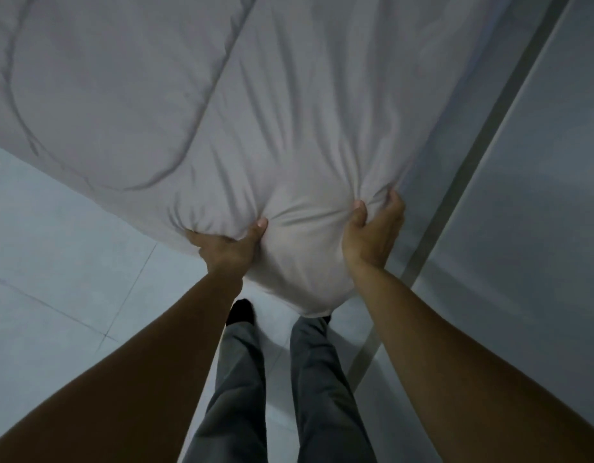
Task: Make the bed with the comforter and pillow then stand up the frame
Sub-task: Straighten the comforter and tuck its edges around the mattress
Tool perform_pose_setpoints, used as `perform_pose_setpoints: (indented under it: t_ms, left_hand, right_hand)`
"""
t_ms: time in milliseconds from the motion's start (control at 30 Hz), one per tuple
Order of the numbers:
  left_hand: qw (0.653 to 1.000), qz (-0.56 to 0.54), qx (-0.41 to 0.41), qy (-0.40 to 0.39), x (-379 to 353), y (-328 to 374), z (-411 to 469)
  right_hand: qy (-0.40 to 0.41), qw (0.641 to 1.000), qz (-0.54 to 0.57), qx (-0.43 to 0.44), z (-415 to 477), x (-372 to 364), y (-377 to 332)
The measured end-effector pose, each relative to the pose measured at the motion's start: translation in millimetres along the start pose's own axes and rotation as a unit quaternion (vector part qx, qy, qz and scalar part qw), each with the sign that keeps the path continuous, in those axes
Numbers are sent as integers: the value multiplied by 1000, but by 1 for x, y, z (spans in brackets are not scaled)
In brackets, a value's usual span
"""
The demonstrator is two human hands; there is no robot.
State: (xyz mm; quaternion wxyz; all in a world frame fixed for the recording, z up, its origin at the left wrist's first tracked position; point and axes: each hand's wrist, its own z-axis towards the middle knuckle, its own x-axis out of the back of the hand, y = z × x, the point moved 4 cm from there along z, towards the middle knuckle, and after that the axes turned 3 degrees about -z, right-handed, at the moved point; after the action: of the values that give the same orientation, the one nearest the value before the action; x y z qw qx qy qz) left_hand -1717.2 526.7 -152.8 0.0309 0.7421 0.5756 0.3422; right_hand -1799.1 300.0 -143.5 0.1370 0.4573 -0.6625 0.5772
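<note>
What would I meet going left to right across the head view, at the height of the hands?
Tiled floor → left hand gripping the comforter → bunched comforter corner → right hand gripping it too → grey strip → pale grey surface.

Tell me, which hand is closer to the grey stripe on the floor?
Right. The right hand grips the comforter near the grey stripe; the left hand grips it farther away.

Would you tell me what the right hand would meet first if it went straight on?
The comforter: the right hand grips its bunched corner, and more fabric lies straight ahead. What lies beneath is hidden.
</note>
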Motion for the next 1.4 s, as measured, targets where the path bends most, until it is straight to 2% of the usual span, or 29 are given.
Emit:
perform_pose_setpoints:
  t_ms: [133,200,367,500,667,767,867,1033,1167,1267,1400]
  left_hand:
    - [987,115,-115,13,13,-9,-4]
    - [971,173,-167,-10,17,-16,-11]
    - [935,272,-221,-57,26,-15,-14]
    - [918,317,-227,-69,29,-13,-9]
    - [934,276,-223,-44,29,-12,-14]
    - [944,261,-199,-46,22,-14,-15]
    - [937,287,-198,-35,17,-15,-11]
    - [917,333,-215,-29,19,-15,-5]
    - [906,330,-265,24,17,-6,-10]
    - [902,318,-289,33,13,-2,-15]
    - [877,390,-282,11,7,3,-13]
  right_hand:
    - [-21,999,29,16,2,7,-1]
    - [-23,999,27,21,1,16,2]
    - [-20,997,58,-35,-8,32,20]
    - [-13,992,93,-85,-11,33,19]
    - [-69,962,187,-188,0,38,25]
    - [-74,949,220,-213,21,37,16]
    - [-80,939,241,-231,39,34,15]
    - [-60,938,231,-250,45,37,51]
    - [5,980,85,-178,49,41,38]
    - [18,983,84,-161,44,40,34]
    - [14,977,87,-194,47,40,42]
